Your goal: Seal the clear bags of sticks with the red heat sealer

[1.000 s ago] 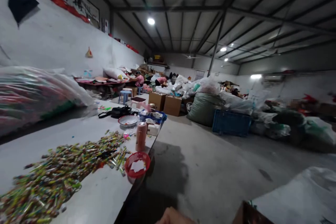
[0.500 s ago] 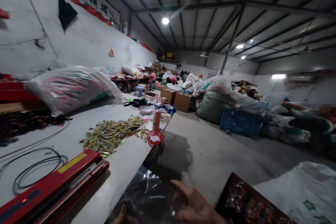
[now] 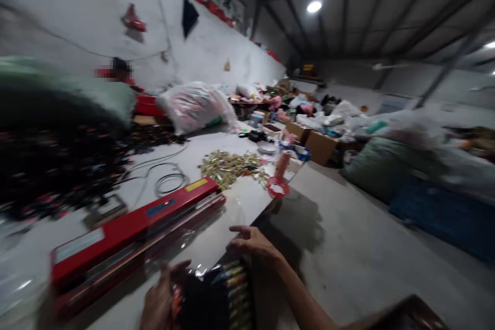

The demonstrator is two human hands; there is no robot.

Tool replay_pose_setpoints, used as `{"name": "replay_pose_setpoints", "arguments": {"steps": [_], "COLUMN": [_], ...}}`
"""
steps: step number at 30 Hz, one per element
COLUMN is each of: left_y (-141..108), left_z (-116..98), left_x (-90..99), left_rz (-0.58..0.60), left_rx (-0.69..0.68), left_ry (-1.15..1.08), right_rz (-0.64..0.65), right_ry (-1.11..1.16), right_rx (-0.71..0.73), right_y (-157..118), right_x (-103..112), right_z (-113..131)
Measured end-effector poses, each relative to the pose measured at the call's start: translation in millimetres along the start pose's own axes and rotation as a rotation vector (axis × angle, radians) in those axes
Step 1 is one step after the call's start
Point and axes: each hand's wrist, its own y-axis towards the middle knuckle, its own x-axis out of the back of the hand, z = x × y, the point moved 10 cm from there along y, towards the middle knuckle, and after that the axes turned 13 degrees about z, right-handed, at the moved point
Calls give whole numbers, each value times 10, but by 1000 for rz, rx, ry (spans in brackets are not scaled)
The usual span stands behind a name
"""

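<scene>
A clear plastic bag (image 3: 211, 296) with black items and a row of yellowish-green pieces lies at the bottom centre, by the table edge. My left hand (image 3: 160, 294) grips its left side, fingers bent over the plastic. At its upper right corner is my right hand (image 3: 251, 245), thumb and index finger pinched near the bag's film. Just beyond the hands stands a long red sealing machine (image 3: 135, 237) with a lit orange light. Behind it a pile of small yellow-green pieces (image 3: 228, 166) is spread on the white table (image 3: 247, 201).
A red dish (image 3: 277, 187) and a pink cylinder (image 3: 283, 164) stand at the table's right edge. Black items (image 3: 69, 165) are heaped at left, beside coiled cable. A brown box (image 3: 406, 314) is at lower right. A person is at far left.
The view has swung left and down. Both hands and the bag have come further into view, and the bag's black and yellowish contents now show.
</scene>
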Motion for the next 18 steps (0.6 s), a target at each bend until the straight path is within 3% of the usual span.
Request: {"name": "replay_pose_setpoints", "arguments": {"steps": [2, 4, 7, 9, 13, 18], "left_y": [18, 83, 199, 257, 282, 281], "left_z": [-98, -268, -453, -456, -189, 288], "left_x": [49, 151, 419, 635, 920, 888], "left_rz": [-43, -91, -195, -301, -476, -439], "left_rx": [-14, -80, -165, -188, -129, 107], "left_ry": [-159, -189, -153, -167, -280, -500], "right_rz": [-95, -153, -75, -57, -82, -117], "right_ry": [53, 68, 55, 71, 72, -48], "right_rx": [12, 78, 80, 57, 4, -135], "right_y": [224, 469, 852, 1042, 1317, 1580], "right_x": [42, 63, -65, -108, -108, -95], "right_z": [-219, -254, -251, -270, -381, -631]}}
